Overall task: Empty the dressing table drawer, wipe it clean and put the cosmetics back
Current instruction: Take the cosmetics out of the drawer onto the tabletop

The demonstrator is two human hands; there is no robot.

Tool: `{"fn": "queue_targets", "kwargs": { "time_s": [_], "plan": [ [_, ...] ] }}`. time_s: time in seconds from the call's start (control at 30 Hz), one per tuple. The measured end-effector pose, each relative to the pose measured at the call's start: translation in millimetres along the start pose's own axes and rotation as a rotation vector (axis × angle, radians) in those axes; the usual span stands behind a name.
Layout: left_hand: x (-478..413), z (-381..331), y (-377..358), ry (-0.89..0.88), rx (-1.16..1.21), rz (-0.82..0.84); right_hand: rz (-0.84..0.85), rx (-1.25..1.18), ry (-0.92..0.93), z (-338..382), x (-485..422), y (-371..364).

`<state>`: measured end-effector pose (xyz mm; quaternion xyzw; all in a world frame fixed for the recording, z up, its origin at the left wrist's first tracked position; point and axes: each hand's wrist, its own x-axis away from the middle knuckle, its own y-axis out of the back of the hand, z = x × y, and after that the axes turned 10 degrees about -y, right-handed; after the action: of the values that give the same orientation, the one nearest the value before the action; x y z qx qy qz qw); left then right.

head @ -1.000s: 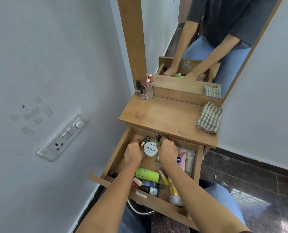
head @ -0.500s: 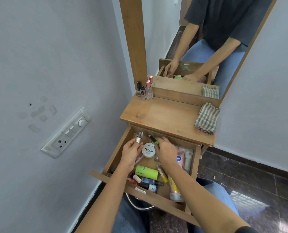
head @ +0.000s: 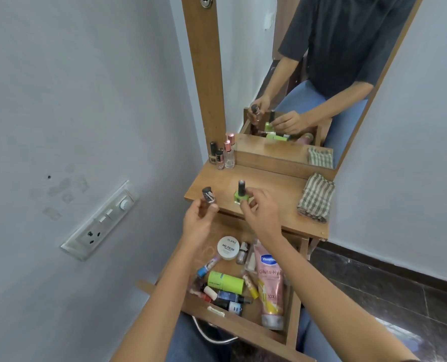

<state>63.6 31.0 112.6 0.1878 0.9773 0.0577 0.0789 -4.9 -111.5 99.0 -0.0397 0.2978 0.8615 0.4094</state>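
The drawer (head: 293,309) of the wooden dressing table (head: 269,189) stands pulled out, with several cosmetics in it: a white nail polish remover jar (head: 228,247), a lime green tube (head: 225,282) and a pink Vaseline tube (head: 270,283). My left hand (head: 200,223) pinches a small bottle with a dark patterned cap (head: 208,195) above the table's front left edge. My right hand (head: 260,211) holds a green nail polish bottle with a black cap (head: 241,195) upright over the tabletop.
Several small bottles (head: 223,155) stand at the tabletop's back left corner by the mirror (head: 308,74). A folded checked cloth (head: 316,199) lies on the right end. A switch and socket panel (head: 102,220) is on the left wall. Dark tiled floor (head: 400,296) spreads to the right.
Both hands have come up out of the drawer, each with a small bottle, and now hover over the tabletop's front. The camera has tilted down and moved closer.
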Motion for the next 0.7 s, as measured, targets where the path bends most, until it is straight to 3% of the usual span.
{"fn": "queue_targets", "kwargs": {
  "time_s": [0.1,0.4,0.7],
  "plan": [
    [-27,-6,-15,-0.070,-0.180,-0.042,0.041,0.014,-0.062,0,-28,-3],
    [-78,9,-55,-0.005,-0.322,-0.109,0.050,0.029,-0.190,-25,-69,-31],
    [-104,9,-74,0.009,-0.385,-0.189,-0.001,-0.051,-0.178,-31,-90,-42]
  ]
}}
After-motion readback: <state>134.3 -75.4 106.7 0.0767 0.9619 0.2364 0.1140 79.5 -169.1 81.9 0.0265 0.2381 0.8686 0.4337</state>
